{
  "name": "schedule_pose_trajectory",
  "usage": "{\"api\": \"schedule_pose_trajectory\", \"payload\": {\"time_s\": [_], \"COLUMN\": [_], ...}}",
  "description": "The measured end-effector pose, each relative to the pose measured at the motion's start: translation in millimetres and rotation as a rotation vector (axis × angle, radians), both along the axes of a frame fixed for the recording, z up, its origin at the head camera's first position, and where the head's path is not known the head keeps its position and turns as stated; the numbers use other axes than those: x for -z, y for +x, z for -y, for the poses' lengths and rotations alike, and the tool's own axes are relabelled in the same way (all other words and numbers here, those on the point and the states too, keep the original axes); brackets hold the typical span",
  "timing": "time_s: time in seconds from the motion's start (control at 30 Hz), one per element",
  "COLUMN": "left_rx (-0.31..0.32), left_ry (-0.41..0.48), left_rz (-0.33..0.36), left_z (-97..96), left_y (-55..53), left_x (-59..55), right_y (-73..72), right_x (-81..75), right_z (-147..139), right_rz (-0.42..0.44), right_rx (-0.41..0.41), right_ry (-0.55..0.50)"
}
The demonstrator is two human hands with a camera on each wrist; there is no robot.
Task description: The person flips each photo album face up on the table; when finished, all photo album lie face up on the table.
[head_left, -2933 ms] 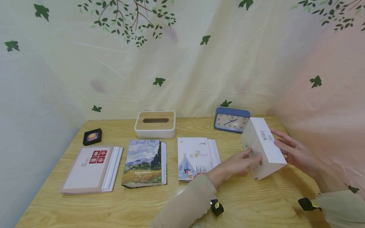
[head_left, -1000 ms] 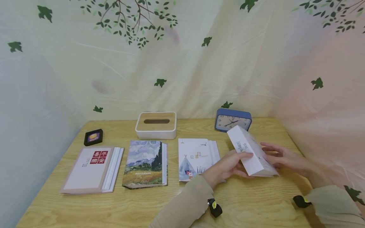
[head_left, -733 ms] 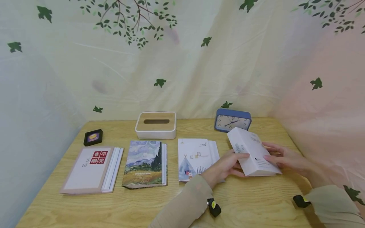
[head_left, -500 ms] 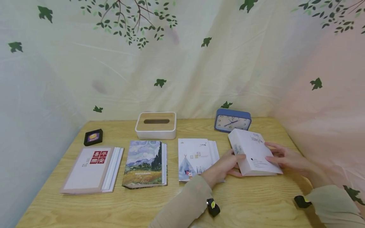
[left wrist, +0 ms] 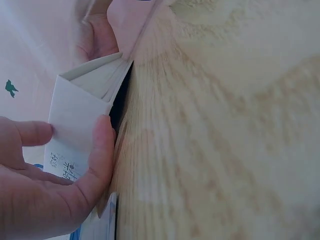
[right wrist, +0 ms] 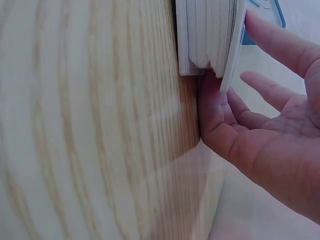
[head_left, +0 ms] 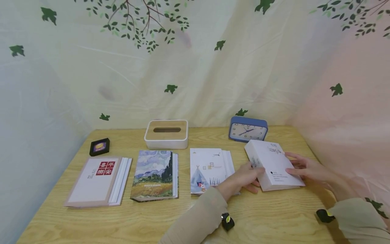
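A thick white photo album point(head_left: 268, 166) with dark script on its cover lies at the right of the table, tilted slightly. My left hand point(head_left: 243, 178) is at its spine, thumb against the upper edge and a finger along the lower edge in the left wrist view. My right hand point(head_left: 310, 171) is at the opposite, page side. Its thumb point(right wrist: 280, 42) rests on the cover, while other fingers curl in under the cover by the pages. Left of it lies an album with a tent drawing point(head_left: 204, 169), close to my left wrist.
A landscape-painting album point(head_left: 153, 174) and a pale album with red characters point(head_left: 89, 181) lie to the left. Along the back stand a tissue box point(head_left: 166, 139), a blue clock point(head_left: 247, 129) just behind the white album, and a small black frame point(head_left: 99, 147).
The white album was tipped up between both hands. It has been turned so its script cover faces up, lowered to the table, and shifted slightly right and nearer.
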State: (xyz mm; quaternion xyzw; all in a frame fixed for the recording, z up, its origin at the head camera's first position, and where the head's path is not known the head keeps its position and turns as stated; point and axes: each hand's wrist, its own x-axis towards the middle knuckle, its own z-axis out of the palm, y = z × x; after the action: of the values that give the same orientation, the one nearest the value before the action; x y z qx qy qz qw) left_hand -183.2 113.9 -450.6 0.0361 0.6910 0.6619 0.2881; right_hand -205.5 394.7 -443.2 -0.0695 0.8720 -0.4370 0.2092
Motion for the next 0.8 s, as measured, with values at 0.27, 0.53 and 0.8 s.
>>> {"api": "schedule_pose_trajectory", "payload": {"time_s": [0.27, 0.53, 0.8], "left_rx": [-0.010, 0.002, 0.032], "left_ry": [-0.044, -0.008, 0.015], "left_rz": [-0.018, -0.006, 0.019], "left_z": [-0.3, -0.8, 0.3], "left_y": [1.3, -1.9, -4.9], "left_x": [-2.7, 0.6, 1.2], "right_y": [2.7, 3.3, 5.1], "right_x": [0.8, 5.8, 6.2], "right_z": [-1.0, -1.1, -0.7], "right_rz": [-0.050, -0.088, -0.125], "right_rx": [-0.003, 0.017, 0.021], "right_ry": [0.028, 0.014, 0.058]}}
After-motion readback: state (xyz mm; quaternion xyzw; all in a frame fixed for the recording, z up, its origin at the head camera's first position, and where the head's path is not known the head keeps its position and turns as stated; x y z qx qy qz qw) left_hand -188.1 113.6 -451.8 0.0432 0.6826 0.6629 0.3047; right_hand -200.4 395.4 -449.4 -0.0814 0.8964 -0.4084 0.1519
